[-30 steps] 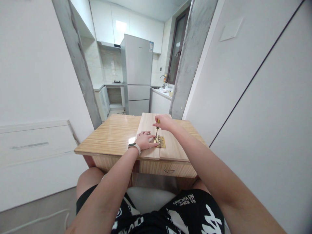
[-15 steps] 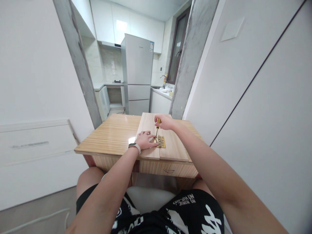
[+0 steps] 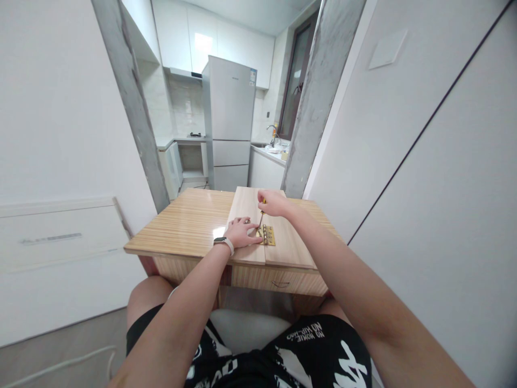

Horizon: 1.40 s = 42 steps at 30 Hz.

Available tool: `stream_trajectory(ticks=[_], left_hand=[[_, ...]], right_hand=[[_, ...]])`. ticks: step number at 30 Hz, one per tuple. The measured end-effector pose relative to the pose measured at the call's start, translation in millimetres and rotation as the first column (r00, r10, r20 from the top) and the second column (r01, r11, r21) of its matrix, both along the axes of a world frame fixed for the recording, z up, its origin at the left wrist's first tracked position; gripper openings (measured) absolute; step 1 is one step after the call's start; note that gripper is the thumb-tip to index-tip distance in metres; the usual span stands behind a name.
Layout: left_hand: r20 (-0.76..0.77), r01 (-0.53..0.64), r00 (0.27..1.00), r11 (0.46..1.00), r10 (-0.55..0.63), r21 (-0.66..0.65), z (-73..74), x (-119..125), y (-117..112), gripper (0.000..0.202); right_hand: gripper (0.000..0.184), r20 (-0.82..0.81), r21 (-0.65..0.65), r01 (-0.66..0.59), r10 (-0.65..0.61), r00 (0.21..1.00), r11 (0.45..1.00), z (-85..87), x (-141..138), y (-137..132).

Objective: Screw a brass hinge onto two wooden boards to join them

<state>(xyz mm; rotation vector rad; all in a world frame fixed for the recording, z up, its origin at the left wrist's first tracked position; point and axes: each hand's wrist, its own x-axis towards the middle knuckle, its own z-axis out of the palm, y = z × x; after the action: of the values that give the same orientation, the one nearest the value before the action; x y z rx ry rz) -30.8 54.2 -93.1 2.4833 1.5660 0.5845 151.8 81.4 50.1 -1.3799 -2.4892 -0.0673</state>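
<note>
A brass hinge (image 3: 270,235) lies across the seam between two pale wooden boards (image 3: 288,249) on the desk. My right hand (image 3: 272,203) is closed round the handle of a screwdriver (image 3: 262,218), whose shaft slants down to the hinge's left leaf. Spread over the left board, my left hand (image 3: 239,233) lies flat with its fingers apart, the fingertips reaching the hinge's left edge beside the screwdriver tip. The hand covers part of that leaf. Any screw under the tip is too small to make out.
The boards rest on a glossy wood-grain desk (image 3: 189,221) with a drawer handle (image 3: 280,284) at its front. Beyond stands a grey refrigerator (image 3: 231,102), with a sink faucet (image 3: 271,132) to its right. A white wall (image 3: 424,178) rises close on the right.
My right hand has turned slightly on the screwdriver, hiding more of its handle. The left hand stays in place on the board. The view has shifted a little.
</note>
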Motion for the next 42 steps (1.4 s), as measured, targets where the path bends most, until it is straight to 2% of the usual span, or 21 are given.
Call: stream_trajectory(ticks=[2, 5, 9, 14, 17, 21, 24, 26, 30, 34, 37, 40, 42], left_hand=[[0.000, -0.001, 1.000, 1.000, 0.001, 0.002, -0.5, -0.2, 0.2, 0.074], [-0.002, 0.000, 1.000, 1.000, 0.000, 0.004, -1.0, -0.4, 0.3, 0.075], [-0.001, -0.003, 1.000, 1.000, 0.003, 0.004, -0.9, -0.2, 0.1, 0.074], [0.000, -0.003, 1.000, 1.000, 0.003, 0.008, -1.4, -0.4, 0.6, 0.075], [-0.005, -0.002, 1.000, 1.000, 0.002, 0.010, -1.8, -0.4, 0.9, 0.074], [-0.003, -0.009, 1.000, 1.000, 0.009, 0.006, -2.0, 0.0, 0.8, 0.073], [0.002, -0.004, 1.000, 1.000, 0.004, 0.005, -2.6, 0.0, 1.0, 0.073], [0.002, -0.003, 1.000, 1.000, 0.002, 0.009, -3.3, -0.1, 1.3, 0.073], [0.008, 0.000, 1.000, 1.000, 0.000, 0.021, -3.8, -0.5, 1.6, 0.072], [0.007, 0.004, 1.000, 1.000, -0.004, 0.016, -2.3, -0.5, 1.3, 0.074], [0.003, 0.001, 1.000, 1.000, -0.002, 0.005, -1.3, -0.4, 1.0, 0.075], [0.007, 0.000, 1.000, 1.000, 0.000, 0.004, -1.2, -0.5, 0.9, 0.074], [0.011, 0.002, 1.000, 1.000, -0.002, 0.008, -1.6, -0.9, 0.9, 0.074]], right_hand=[[0.015, -0.019, -0.078, -0.032, 0.031, 0.999, 0.996, 2.0, 2.6, 2.2], [0.012, -0.004, -0.114, -0.021, 0.021, 1.000, 0.993, 5.5, 4.8, 3.1], [0.004, 0.029, -0.033, -0.006, 0.007, 1.000, 0.999, 5.9, 3.4, 0.0], [0.021, 0.068, 0.113, 0.061, -0.069, 0.995, 0.992, -2.4, -0.2, -2.6], [0.026, 0.063, 0.137, 0.109, -0.119, 0.991, 0.985, -5.8, 0.7, -1.8], [0.007, 0.007, 0.039, 0.015, -0.015, 1.000, 0.999, -5.0, 5.0, 1.7], [0.014, -0.043, -0.081, -0.054, 0.051, 0.998, 0.995, -3.3, 7.6, 4.5], [0.012, -0.053, -0.106, -0.056, 0.051, 0.997, 0.993, -2.5, 8.1, 5.3], [0.009, -0.046, -0.044, -0.029, 0.027, 0.999, 0.999, -2.4, 6.0, 2.9], [0.017, 0.000, 0.054, -0.008, 0.008, 1.000, 0.999, -4.4, 1.2, -0.4], [0.023, 0.031, 0.136, 0.058, -0.063, 0.998, 0.989, -7.5, -0.5, -0.4], [0.022, 0.004, 0.125, 0.076, -0.077, 0.997, 0.989, -9.6, 1.6, 1.7], [0.011, -0.033, 0.064, 0.028, -0.026, 0.999, 0.998, -9.6, 4.5, 3.8]])
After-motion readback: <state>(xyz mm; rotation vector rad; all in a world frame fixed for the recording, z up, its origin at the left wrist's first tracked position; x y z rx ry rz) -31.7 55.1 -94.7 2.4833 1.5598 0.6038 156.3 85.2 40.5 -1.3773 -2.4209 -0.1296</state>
